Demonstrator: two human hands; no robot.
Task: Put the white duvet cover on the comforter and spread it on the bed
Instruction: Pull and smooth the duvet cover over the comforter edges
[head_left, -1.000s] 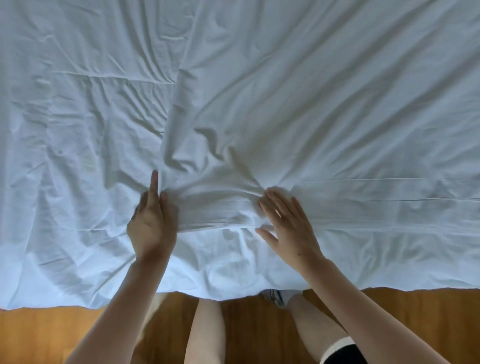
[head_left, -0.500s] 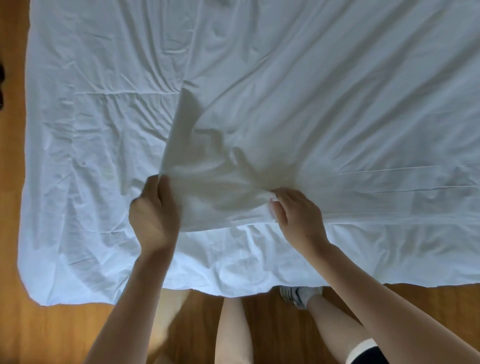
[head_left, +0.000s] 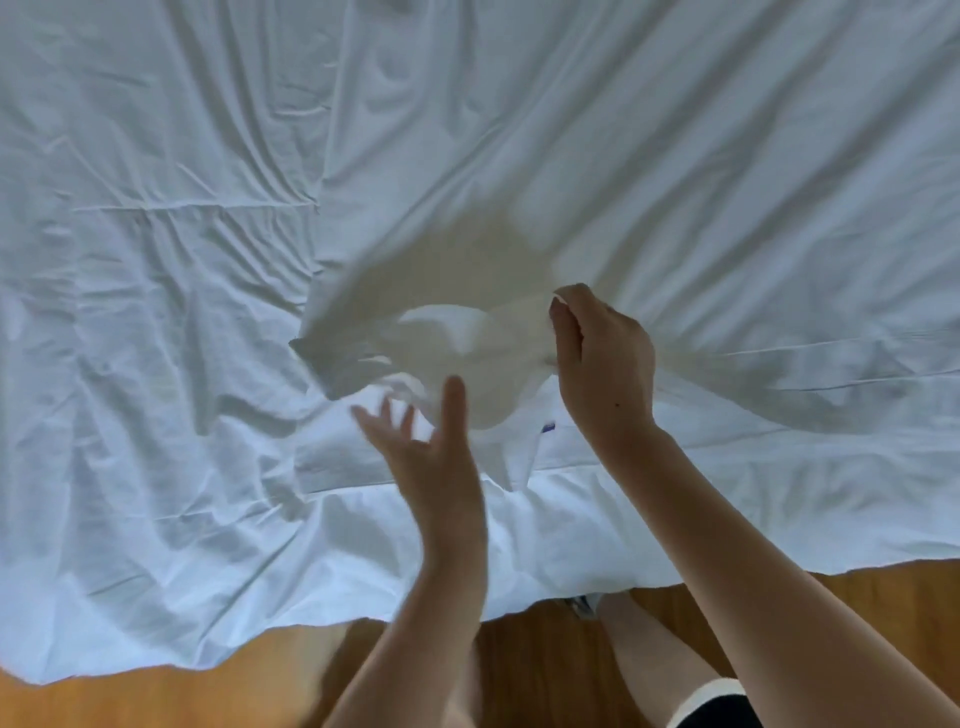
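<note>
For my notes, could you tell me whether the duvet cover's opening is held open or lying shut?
Held open: right hand lifts its upper layer; a gap shows beneath.

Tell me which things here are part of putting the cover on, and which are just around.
Part of the job:
duvet cover, raised at its opening
right hand, gripping the cover
left hand, fingers spread, holding nothing

Just around:
wooden floor
small blue tag
</note>
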